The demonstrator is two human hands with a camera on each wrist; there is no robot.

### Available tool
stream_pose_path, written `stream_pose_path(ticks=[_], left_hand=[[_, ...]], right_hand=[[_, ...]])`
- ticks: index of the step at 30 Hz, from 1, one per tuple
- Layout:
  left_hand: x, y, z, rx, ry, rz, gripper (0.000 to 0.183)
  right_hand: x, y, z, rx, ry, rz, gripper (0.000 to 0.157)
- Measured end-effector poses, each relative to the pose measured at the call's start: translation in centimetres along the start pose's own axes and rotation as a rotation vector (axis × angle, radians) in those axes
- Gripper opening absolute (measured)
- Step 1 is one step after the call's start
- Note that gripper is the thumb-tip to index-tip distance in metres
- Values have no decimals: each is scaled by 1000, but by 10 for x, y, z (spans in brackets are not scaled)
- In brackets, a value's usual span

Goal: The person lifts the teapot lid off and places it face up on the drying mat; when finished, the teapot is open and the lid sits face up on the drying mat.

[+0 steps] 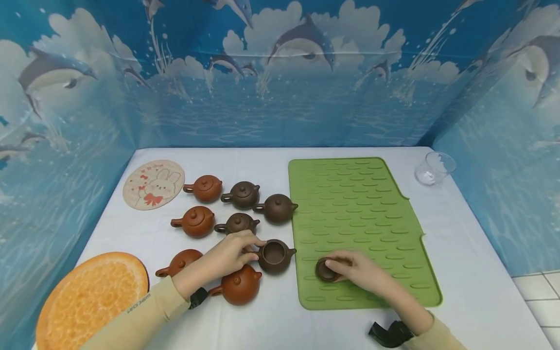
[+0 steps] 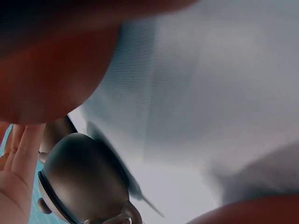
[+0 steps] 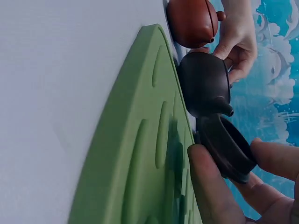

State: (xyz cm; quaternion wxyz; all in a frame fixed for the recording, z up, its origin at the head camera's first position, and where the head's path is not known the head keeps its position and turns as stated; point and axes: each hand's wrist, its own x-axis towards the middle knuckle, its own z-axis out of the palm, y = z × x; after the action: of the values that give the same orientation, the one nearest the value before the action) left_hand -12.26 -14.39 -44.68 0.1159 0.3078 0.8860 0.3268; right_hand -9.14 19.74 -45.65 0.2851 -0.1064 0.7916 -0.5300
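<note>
In the head view a dark brown teapot (image 1: 276, 265) stands lidless on the white cloth, its spout pointing right. My left hand (image 1: 234, 253) pinches this teapot at its handle side; the fingers cover most of the handle. Over the lower left of the green mat, my right hand (image 1: 352, 272) holds a round, hollow dark brown piece, seemingly a teapot lid (image 1: 325, 270), with its hollow side showing. The right wrist view shows the lid (image 3: 226, 144) between thumb and fingers, with the lidless teapot (image 3: 204, 84) behind it. A reddish teapot (image 1: 240, 285) is just below my left hand.
More dark teapots (image 1: 278, 209) and reddish teapots (image 1: 198, 221) stand left of the green mat (image 1: 350, 194). A rabbit-print round mat (image 1: 154, 184) lies at the back left, an orange round pad (image 1: 94, 301) at the front left. A clear glass (image 1: 433, 169) stands at the back right.
</note>
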Motion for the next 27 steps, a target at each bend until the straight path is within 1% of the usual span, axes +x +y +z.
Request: stream_pose_path(ticks=[4,10,12,15,23,27], left_hand=[[0,0,0,0,-2,-9,30],[0,1,0,0,-1,-9,29],[0,1,0,3,0,-9,30],[0,1,0,7,0,-12,30],[-1,0,0,9,9,0,30],[-1,2,-1,18,-8,-1,31]], right_hand=[[-1,-1,4,-21,54,24,40],[1,0,10,-145,156,65,33],[2,1,12,-165,175,67,32],[2,2,12,-179,186,65,31],[-2,2,9,-168,168,77,32],[-3,1,7,-196,150,70,31]])
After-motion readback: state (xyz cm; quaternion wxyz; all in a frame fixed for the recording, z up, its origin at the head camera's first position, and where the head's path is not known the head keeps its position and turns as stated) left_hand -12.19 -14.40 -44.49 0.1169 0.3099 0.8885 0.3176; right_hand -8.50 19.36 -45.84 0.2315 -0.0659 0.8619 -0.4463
